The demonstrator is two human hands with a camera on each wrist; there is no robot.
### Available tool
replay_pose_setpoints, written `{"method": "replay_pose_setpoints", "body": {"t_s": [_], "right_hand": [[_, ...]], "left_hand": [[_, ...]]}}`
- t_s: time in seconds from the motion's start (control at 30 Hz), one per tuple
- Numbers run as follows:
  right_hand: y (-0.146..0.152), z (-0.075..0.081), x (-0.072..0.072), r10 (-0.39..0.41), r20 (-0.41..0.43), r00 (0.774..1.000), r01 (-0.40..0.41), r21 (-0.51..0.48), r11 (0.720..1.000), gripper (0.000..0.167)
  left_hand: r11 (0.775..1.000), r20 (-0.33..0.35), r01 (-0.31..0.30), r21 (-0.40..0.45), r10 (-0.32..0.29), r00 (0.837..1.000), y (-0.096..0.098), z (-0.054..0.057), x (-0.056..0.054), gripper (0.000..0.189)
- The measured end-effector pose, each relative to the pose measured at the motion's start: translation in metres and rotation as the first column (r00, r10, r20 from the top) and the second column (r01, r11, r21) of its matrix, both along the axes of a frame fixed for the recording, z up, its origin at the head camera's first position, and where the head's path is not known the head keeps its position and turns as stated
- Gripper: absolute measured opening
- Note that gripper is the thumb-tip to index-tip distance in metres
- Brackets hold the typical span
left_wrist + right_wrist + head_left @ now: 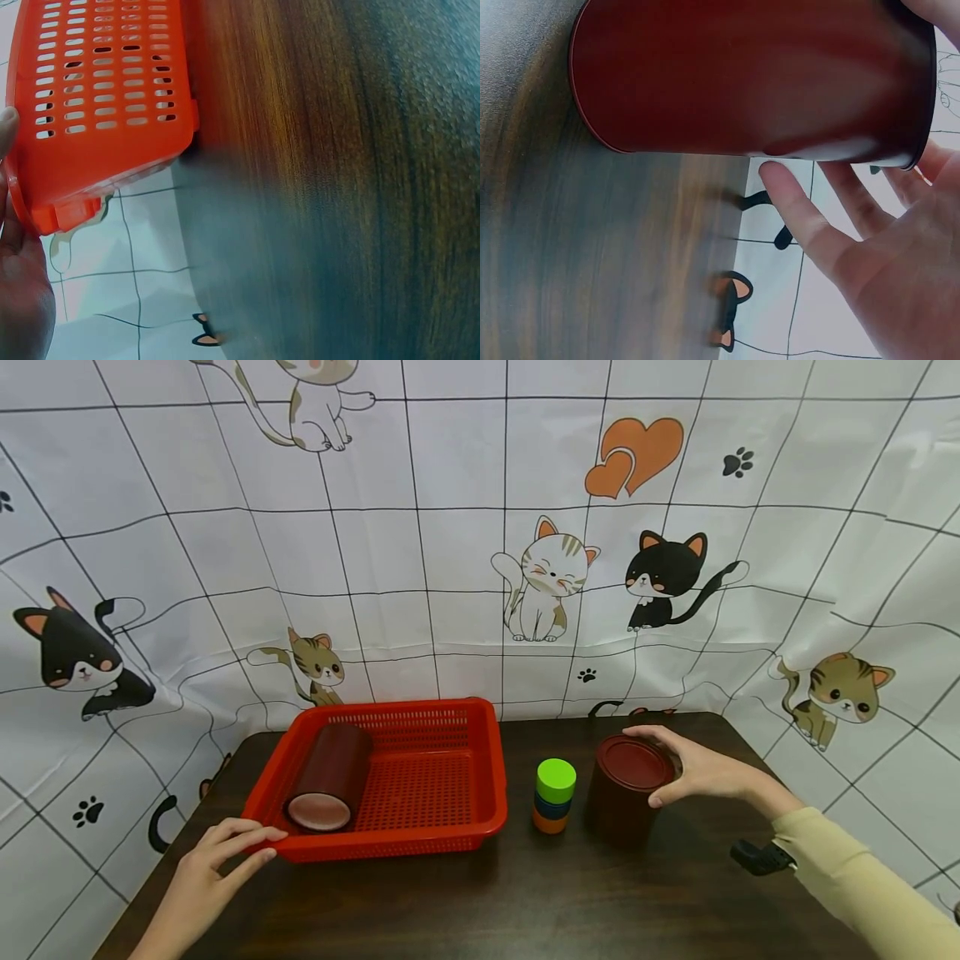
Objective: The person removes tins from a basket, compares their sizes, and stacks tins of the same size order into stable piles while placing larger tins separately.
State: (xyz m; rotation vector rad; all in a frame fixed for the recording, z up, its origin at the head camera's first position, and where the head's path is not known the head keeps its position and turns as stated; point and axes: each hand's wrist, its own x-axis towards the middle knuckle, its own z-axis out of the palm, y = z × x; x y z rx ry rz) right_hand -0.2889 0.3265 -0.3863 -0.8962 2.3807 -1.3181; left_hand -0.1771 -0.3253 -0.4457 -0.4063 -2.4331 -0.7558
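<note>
A dark red lidded canister (624,797) stands upright on the table at right. My right hand (708,768) holds it near the top, thumb on the near side and fingers round the far side. In the right wrist view, the canister (750,75) fills the top, with fingers of the right hand (900,262) against its side. At left, my left hand (217,872) grips the near left corner of a red plastic basket (390,843). The left wrist view shows the left hand (26,292) at the rim of the perforated basket (112,165).
Inside the basket's left part lies a dark red cylinder (337,764) on its side, its pale round end facing me. A small stack of green, blue and orange pieces (555,793) stands between basket and canister. Behind the dark wooden table (450,910) hangs a cat-patterned sheet (457,552).
</note>
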Motion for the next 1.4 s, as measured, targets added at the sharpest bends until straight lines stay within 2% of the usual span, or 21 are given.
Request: {"method": "replay_pose_setpoints", "body": {"t_s": [0.6,0.97,1.17,1.4], "right_hand": [[-0.002,0.011,0.002,0.009,0.016,1.0,-0.01,0.059,0.998,0.095],[-0.005,0.016,0.002,0.009,0.047,0.999,-0.014,0.102,0.995,0.097],[-0.012,0.023,-0.003,-0.014,-0.011,1.0,0.016,0.193,0.981,0.094],[-0.026,0.042,-0.007,-0.032,-0.126,0.992,0.066,0.279,0.958,0.09]], "left_hand": [[1.0,-0.003,-0.003,0.002,0.003,1.0,0.001,0.0,0.0,0.038],[1.0,0.022,-0.021,-0.004,0.021,1.0,-0.001,-0.001,-0.001,0.036],[1.0,0.026,-0.02,-0.004,0.02,0.999,-0.001,0.001,0.0,0.035],[1.0,0.015,-0.012,0.003,0.011,1.0,0.0,0.001,0.001,0.035]]}}
